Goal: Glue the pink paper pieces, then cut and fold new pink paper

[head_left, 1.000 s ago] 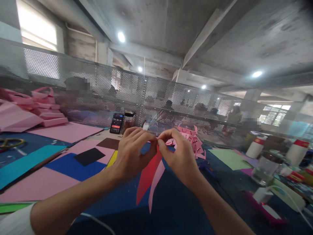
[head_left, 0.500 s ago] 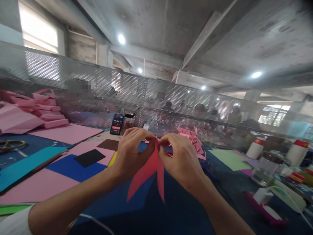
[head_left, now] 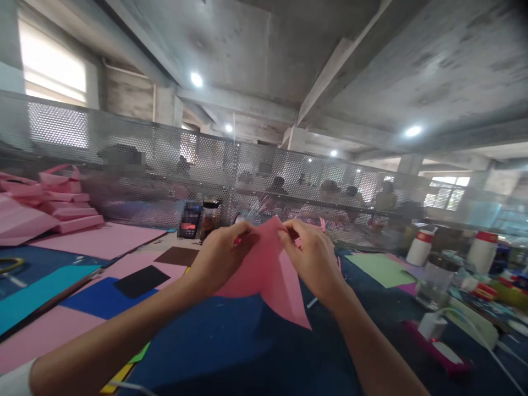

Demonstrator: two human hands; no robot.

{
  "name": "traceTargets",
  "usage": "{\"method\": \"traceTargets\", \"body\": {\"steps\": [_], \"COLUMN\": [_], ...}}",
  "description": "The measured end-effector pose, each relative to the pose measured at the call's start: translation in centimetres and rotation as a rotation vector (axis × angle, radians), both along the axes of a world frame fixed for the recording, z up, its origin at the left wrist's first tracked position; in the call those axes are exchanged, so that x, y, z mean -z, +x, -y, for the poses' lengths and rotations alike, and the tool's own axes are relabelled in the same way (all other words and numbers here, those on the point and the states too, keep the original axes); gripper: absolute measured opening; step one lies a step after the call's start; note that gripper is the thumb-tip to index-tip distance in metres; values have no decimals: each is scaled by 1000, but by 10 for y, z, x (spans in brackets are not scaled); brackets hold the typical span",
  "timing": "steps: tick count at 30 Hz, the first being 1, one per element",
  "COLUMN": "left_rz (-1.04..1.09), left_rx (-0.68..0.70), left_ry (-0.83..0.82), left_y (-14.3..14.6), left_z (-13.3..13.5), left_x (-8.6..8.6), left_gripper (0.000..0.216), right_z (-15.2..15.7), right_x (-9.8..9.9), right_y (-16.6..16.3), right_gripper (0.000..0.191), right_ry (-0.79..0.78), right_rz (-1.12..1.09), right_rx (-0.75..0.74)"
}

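Between both hands hangs a pink sheet (head_left: 259, 267), thin like craft paper or foam, creased down its middle with two pointed flaps spreading downward. My left hand (head_left: 226, 250) pinches its upper left edge between thumb and fingers. On the other side, my right hand (head_left: 309, 250) pinches the top right edge close to the peak. The sheet is held up above the dark blue table surface (head_left: 214, 341). Some fingertips are hidden behind the sheet.
Pink, blue (head_left: 111, 297), black (head_left: 142, 281) and teal (head_left: 45, 291) sheets lie at left, below folded pink pieces (head_left: 66, 201). A phone (head_left: 190, 220) and a dark jar (head_left: 210, 217) stand behind. At right are a clear jar (head_left: 437, 280) and a magenta power strip (head_left: 437, 349). A perforated metal screen (head_left: 206, 170) closes the back.
The pink sheet has opened wider, its flaps spreading apart, with more of its face turned to me. My hands have moved slightly apart at the top. The view has shifted a little.
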State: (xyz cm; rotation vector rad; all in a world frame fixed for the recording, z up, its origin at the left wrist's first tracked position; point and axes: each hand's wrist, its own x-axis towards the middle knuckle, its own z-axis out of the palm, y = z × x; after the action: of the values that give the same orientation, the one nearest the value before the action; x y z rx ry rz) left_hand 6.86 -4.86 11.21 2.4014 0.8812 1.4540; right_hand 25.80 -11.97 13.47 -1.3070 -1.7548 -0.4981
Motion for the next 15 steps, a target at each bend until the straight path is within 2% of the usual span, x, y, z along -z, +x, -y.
{"method": "traceTargets", "body": {"steps": [5,9,12,15], "left_rz": [-9,-48,-141,-256], "left_rx": [69,152,162,128], "left_ry": [31,-2,-100,-241], "left_y": [0,0,2,7], "left_z": [-10,-16,-29,-48], "left_x": [-40,-63,-60,-35], "left_gripper": [20,24,29,33], "right_z": [0,-9,-27,-49], "right_x": [-14,-17,-2,29], "right_y": [10,22,32,41], "right_gripper": [21,28,34,34], "right_ry": [-43,-164,-307,-446], "right_rz": [-71,-191,-301,-298], "right_rx": [13,-106,-264,-223]}}
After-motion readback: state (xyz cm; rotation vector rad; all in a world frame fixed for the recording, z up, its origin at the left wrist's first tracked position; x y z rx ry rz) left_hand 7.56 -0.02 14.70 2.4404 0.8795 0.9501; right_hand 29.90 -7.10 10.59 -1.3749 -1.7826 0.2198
